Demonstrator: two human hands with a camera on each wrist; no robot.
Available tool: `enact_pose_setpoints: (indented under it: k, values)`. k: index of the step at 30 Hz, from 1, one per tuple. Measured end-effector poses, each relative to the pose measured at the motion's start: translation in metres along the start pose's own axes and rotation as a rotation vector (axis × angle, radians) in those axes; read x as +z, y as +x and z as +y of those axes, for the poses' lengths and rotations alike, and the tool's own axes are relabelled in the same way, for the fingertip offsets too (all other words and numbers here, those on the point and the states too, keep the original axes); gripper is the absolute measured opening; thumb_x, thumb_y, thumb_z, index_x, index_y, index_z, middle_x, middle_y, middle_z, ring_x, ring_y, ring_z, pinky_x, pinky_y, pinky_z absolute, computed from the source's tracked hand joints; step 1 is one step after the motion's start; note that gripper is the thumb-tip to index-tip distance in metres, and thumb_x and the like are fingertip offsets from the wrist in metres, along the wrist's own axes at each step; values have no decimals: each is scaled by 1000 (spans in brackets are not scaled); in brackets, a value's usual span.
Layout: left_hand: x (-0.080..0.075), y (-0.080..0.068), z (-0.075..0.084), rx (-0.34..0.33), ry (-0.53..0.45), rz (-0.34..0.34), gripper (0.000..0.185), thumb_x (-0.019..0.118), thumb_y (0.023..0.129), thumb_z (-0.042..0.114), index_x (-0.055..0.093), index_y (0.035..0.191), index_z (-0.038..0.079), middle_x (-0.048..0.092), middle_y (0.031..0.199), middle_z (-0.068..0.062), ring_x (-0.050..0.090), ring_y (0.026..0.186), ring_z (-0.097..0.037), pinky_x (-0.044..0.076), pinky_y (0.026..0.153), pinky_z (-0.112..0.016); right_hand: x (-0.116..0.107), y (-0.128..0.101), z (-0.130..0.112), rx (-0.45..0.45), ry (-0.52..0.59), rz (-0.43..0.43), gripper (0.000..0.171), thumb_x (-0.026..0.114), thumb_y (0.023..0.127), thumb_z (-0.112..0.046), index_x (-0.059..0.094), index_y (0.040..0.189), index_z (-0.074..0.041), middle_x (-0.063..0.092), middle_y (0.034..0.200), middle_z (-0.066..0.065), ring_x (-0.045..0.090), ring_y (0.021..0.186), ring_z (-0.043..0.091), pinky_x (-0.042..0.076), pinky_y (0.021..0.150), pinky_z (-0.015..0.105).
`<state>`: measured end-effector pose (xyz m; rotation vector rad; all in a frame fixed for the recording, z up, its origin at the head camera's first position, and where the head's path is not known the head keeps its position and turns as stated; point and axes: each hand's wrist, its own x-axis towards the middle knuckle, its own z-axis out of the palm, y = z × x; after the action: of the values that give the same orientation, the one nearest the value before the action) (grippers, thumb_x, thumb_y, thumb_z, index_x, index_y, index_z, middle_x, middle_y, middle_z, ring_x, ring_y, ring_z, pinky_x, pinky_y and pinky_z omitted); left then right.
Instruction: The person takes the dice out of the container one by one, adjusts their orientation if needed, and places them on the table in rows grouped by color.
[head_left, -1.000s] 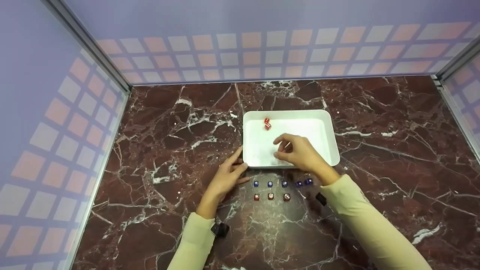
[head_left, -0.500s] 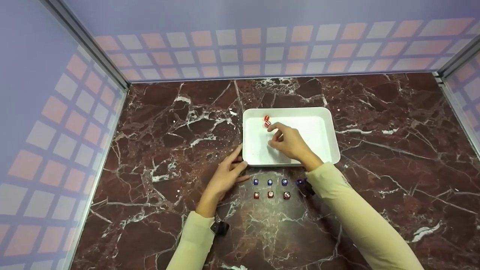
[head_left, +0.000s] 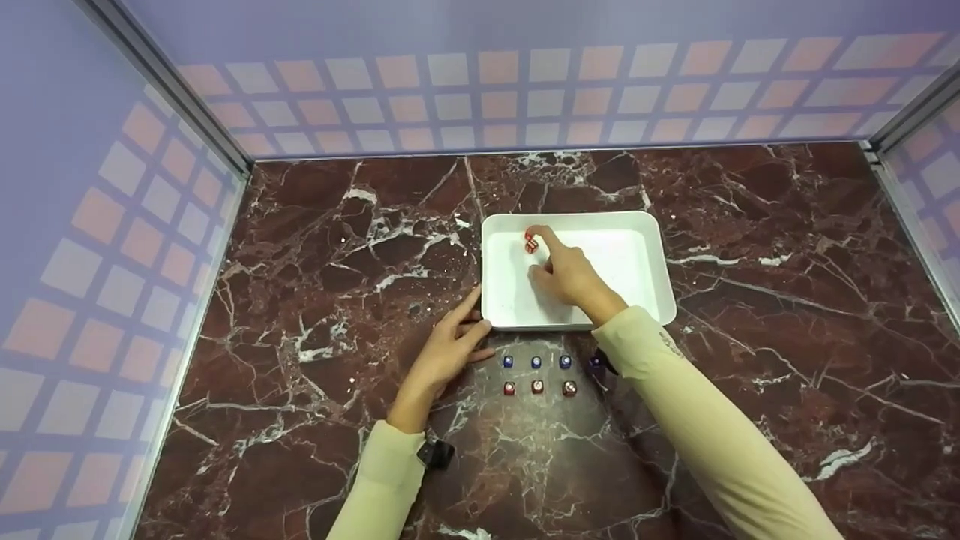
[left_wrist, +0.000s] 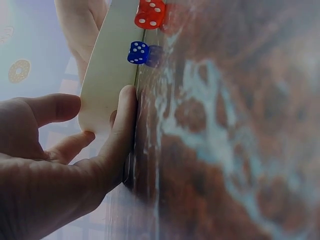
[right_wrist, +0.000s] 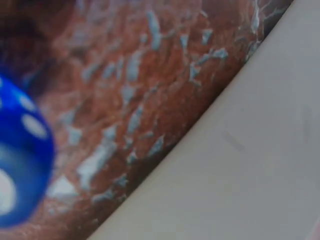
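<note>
A white tray [head_left: 645, 247] lies mid-table. My right hand [head_left: 541, 251] reaches into its far left corner, index finger stretched onto a red die [head_left: 529, 244]; the thumb stays apart from it. A second red die seen there before is hidden by the finger. My left hand [head_left: 474, 319] rests with straight fingers [left_wrist: 121, 120] against the tray's front left corner [left_wrist: 107, 65]. In front of the tray stand a row of blue dice [head_left: 536, 361] and a row of three red dice [head_left: 538, 387]. The right wrist view shows only a blurred blue die [right_wrist: 20, 165] and the tray wall [right_wrist: 250, 165].
The dark red marble table [head_left: 337, 247] is bounded by patterned walls with metal corner posts [head_left: 187, 97] at left, back and right. My right sleeve [head_left: 675, 405] crosses over the right end of the blue row.
My right hand has moved from the tray's front middle to its far left corner and onto the red dice. The left hand has stayed at the tray's corner.
</note>
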<state>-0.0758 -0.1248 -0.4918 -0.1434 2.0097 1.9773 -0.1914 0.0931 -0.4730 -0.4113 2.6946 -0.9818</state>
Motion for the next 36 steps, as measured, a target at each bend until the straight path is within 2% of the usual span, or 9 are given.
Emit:
enact_pose_setpoints:
  k: [3,7,9,13,16,20,25,31,36]
  values:
    - [1,0,-2,-2,3,1,65,57,108,6,34,167,17,44,132,-22,58,114,-29,70,91,-37,2,1,0,19,-44,-5,53,56,106,-7,43,157,-16,59,69,9,52,62,22,47,58,34]
    - [2,0,-1,-9,2,9,66,58,107,6,35,167,19,44,132,-22,58,114,-28,69,91,-36,4,3,-1,41,-90,-7,47,52,108,-6,45,153,-15,69,91,27,56,77,34,54,68,46]
    - [2,-1,-1,-15,1,15,67,59,107,6,35,167,20,44,132,-21,58,114,-28,69,91,-36,5,3,-1,51,-94,-6,40,51,108,-6,48,147,-13,70,99,30,56,83,36,54,70,47]
    - [1,-1,0,-18,-2,21,67,60,107,6,36,167,20,45,132,-22,59,115,-29,69,91,-36,7,2,-1,74,-70,9,23,53,110,-7,53,133,-8,72,95,25,59,80,34,52,68,42]
    - [1,0,0,-15,-2,19,67,60,106,6,35,167,20,45,132,-22,59,116,-30,69,91,-36,8,3,-1,83,-74,24,17,55,109,-8,54,127,-6,69,90,20,58,79,32,52,68,42]
    - [0,0,0,-13,2,20,67,60,106,7,35,167,20,45,131,-22,59,116,-30,69,91,-36,10,5,-3,84,-86,37,18,56,108,-8,52,126,-6,64,89,18,56,81,33,53,68,45]
    - [0,0,1,-20,0,17,67,60,107,7,35,167,20,44,132,-21,58,116,-29,69,91,-36,10,7,-4,100,-76,45,20,56,107,-6,50,126,-8,61,87,17,54,79,32,48,63,41]
    - [0,-1,1,-25,-10,14,66,58,107,7,36,167,19,43,132,-20,57,114,-27,69,92,-37,11,6,-3,112,-64,44,20,55,108,-6,48,126,-8,61,88,18,53,80,32,48,64,41]
    - [1,1,2,-23,-20,10,66,58,107,6,35,167,18,43,132,-20,57,114,-28,69,93,-38,10,6,-2,110,-16,45,21,55,108,-5,47,127,-8,59,85,12,51,75,26,41,59,33]
